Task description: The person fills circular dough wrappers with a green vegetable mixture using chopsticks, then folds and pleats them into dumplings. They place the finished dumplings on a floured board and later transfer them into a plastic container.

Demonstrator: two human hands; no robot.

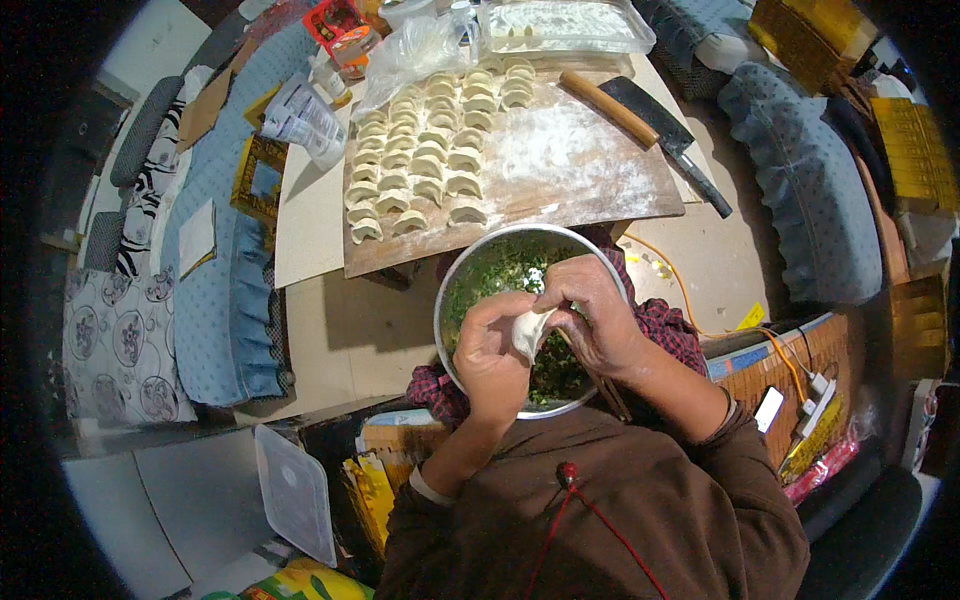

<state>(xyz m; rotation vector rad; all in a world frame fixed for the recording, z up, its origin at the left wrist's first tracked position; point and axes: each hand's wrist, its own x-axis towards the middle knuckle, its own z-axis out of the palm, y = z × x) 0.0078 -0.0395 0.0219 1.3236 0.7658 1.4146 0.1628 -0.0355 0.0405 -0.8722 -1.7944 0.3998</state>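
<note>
A folded dumpling [530, 334] of pale dough is pinched between both of my hands. My left hand [486, 349] cups its left side, with the thumb and fingertips at the dough. Against the upper right edge press the fingertips of my right hand [589, 311]. Wooden chopsticks [616, 399] stick out beneath the right palm; the hand hides their upper part. Directly below is a metal pot [441, 319] holding chopped green filling [486, 268], resting over a checked cloth [667, 326] at my lap. Beyond it, rows of shaped dumplings [427, 166] lie on a floured wooden board [397, 251].
A rolling pin [609, 110] and a cleaver [649, 112] lie at the board's right. Farther back are a floured plastic tray [570, 22] and a plastic bag [412, 56]. A plastic cup [306, 124] stands left. An orange cable [679, 285] runs along the floor to the right.
</note>
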